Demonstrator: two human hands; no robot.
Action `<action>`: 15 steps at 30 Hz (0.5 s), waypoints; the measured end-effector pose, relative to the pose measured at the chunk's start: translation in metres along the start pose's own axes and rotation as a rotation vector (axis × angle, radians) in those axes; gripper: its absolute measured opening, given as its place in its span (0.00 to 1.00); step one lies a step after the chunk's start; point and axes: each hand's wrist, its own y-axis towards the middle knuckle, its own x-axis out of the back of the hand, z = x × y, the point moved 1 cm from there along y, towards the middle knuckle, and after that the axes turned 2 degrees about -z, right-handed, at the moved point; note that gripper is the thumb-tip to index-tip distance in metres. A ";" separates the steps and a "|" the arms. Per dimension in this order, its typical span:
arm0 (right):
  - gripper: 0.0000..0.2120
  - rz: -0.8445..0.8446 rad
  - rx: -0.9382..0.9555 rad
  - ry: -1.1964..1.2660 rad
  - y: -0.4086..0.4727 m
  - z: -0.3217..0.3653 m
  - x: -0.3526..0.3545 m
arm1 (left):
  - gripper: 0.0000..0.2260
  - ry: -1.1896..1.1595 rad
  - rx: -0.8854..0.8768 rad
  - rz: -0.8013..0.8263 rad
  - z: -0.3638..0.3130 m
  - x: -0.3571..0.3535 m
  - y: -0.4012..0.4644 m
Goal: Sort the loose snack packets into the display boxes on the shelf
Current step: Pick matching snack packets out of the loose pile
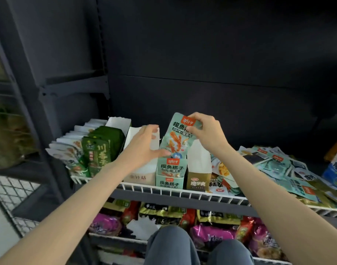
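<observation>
My right hand [207, 131] pinches the top of a pale green snack packet [178, 136] and holds it upright, its lower end inside the matching pale green display box [170, 179] at the shelf's middle. My left hand [143, 146] has its fingers curled over the white wall of the beige display box [140, 176] to the left, thumb touching the packet's lower edge. A heap of loose packets [278, 169], mostly pale green, lies on the shelf at the right.
A gold-fronted box [198, 181] stands right of the green one. Dark green packets [99, 148] and white ones fill boxes at the left. A white wire rail [183, 192] edges the shelf. Purple and yellow bags [211, 234] lie on the lower shelf; my knees are below.
</observation>
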 end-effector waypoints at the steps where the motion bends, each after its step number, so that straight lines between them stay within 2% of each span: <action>1: 0.06 0.039 0.022 -0.065 -0.002 0.001 -0.004 | 0.40 0.007 -0.004 0.025 0.002 -0.001 -0.003; 5: 0.10 0.188 0.070 -0.220 -0.008 0.000 -0.015 | 0.42 -0.080 -0.005 0.137 0.007 -0.006 -0.010; 7: 0.10 0.180 0.077 -0.227 -0.011 0.001 -0.015 | 0.36 -0.094 -0.005 0.154 0.009 -0.010 -0.011; 12: 0.08 0.117 0.116 -0.201 -0.018 0.002 -0.012 | 0.21 -0.141 -0.027 0.018 0.009 -0.014 -0.010; 15: 0.08 0.116 0.091 -0.160 -0.024 0.000 -0.015 | 0.16 -0.131 -0.044 0.036 0.008 -0.017 -0.010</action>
